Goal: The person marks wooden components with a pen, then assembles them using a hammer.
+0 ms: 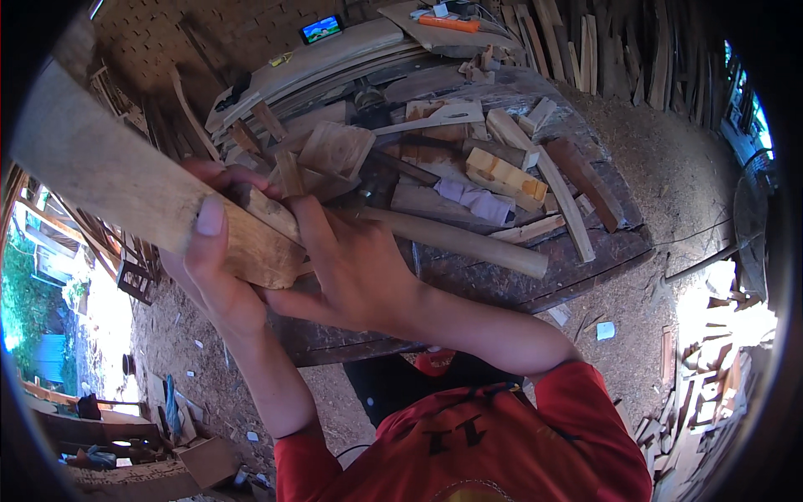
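A long, flat, pale wooden board (pixel 125 176) runs from the upper left toward my body, raised above the workbench. My left hand (pixel 222 272) is closed around its near part, with the thumb lying on the upper face. Close to the board's near end, my right hand (pixel 360 268) is bent with its fingers around that end. A small wooden piece (pixel 272 213) lies along the board's edge between the two hands. My fingers partly cover it, so I cannot tell whether it is separate from the board. Under my right wrist, a rounded wooden bar (pixel 468 243) rests on the bench.
The dark workbench (pixel 577 259) carries several wood offcuts, a yellowish wooden block (pixel 506 176) and a pale cloth (pixel 477 201). Behind lie a lit phone (pixel 321 29) and an orange-handled tool (pixel 449 23). Planks (pixel 585 50) lean at the back right; a fan (pixel 750 209) stands right.
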{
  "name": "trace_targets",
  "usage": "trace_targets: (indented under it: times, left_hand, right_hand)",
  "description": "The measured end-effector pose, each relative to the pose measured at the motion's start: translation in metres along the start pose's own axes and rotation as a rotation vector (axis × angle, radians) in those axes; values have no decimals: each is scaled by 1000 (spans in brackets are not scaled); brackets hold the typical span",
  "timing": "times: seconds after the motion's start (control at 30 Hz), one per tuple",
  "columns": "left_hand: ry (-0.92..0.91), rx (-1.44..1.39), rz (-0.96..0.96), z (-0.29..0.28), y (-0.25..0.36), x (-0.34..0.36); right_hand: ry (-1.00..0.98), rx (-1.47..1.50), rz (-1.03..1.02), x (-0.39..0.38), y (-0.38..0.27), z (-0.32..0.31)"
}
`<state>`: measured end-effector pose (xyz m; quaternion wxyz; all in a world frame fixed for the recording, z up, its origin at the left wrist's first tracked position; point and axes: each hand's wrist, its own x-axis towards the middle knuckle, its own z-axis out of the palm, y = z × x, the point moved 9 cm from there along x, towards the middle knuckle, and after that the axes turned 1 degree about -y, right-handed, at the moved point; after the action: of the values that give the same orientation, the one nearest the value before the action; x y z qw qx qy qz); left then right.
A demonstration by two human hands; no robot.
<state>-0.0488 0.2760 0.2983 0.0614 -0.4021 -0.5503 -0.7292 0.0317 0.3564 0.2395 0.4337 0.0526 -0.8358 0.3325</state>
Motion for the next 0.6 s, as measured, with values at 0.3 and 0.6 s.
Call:
trace_targets:
  times: [0.3, 0.6]
  left_hand:
    - [-19, -76, 124, -20, 13, -11]
    - [35, -69, 166, -46, 21, -29]
  right_hand:
    - [-27, -51, -73, -7, -16, 6]
    - [-86, -70, -165, -10, -32, 17]
